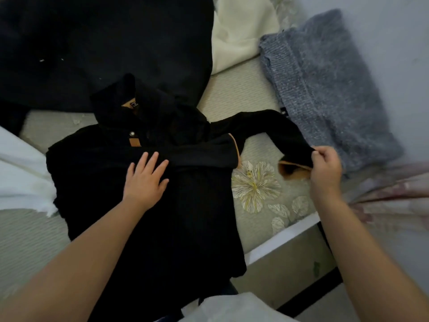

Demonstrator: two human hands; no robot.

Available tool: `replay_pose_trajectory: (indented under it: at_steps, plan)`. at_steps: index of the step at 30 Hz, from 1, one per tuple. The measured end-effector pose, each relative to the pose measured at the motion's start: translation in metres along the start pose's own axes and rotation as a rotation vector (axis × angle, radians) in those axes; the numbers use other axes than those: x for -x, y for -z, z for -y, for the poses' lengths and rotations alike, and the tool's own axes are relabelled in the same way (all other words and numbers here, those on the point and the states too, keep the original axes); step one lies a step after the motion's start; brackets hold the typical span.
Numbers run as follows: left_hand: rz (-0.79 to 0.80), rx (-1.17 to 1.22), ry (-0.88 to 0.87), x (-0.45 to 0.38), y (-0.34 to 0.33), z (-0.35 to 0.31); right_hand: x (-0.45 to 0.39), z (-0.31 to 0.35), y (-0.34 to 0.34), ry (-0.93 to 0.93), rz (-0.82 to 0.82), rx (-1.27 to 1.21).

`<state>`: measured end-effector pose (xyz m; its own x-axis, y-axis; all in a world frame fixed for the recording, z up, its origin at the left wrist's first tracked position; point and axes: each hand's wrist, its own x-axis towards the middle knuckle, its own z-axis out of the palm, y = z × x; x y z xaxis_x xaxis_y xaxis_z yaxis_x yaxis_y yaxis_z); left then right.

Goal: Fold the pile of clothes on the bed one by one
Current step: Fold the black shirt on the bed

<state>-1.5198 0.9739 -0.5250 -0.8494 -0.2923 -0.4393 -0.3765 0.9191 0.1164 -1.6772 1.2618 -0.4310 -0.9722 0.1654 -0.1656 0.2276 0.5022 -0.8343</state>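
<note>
A black jacket point(148, 205) with tan lining lies spread on the bed point(241, 96), collar toward the far side. One sleeve is folded across its chest. My left hand point(145, 180) presses flat on the jacket's front, fingers straight. The other sleeve point(271, 126) stretches out to the right. My right hand point(326, 166) pinches that sleeve at its tan-lined cuff point(291, 169), lifted a little above the mattress.
A large black garment point(104, 43) covers the far left of the bed. A cream cloth point(239, 31) and a grey knit sweater point(325, 84) lie at the far right. White fabric point(21, 173) sits at the left. The bed's edge point(285, 235) runs along the lower right.
</note>
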Motion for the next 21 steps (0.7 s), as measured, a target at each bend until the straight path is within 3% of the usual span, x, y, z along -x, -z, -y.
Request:
replay_pose_trajectory:
  at_steps: [6, 9, 11, 14, 17, 21]
  plan:
    - [-0.148, 0.146, 0.153, 0.071, 0.022, 0.084, 0.099, 0.065, -0.113, 0.126, 0.378, -0.159]
    - [-0.148, 0.104, 0.232, 0.112, 0.021, 0.145, 0.153, 0.092, -0.198, 0.032, 0.574, -0.221]
    - [-0.143, 0.075, 0.271, 0.131, 0.017, 0.180, 0.184, 0.099, -0.245, -0.125, 0.823, -0.312]
    - [-0.100, 0.067, 0.326, 0.143, 0.009, 0.213, 0.214, 0.087, -0.279, -0.234, 1.073, -0.265]
    - [-0.071, 0.083, 0.287, 0.138, -0.004, 0.214, 0.217, 0.061, -0.273, -0.212, 0.967, -0.021]
    - [-0.200, 0.212, 0.174, 0.114, -0.013, 0.184, 0.188, 0.018, -0.225, -0.055, 0.652, 0.269]
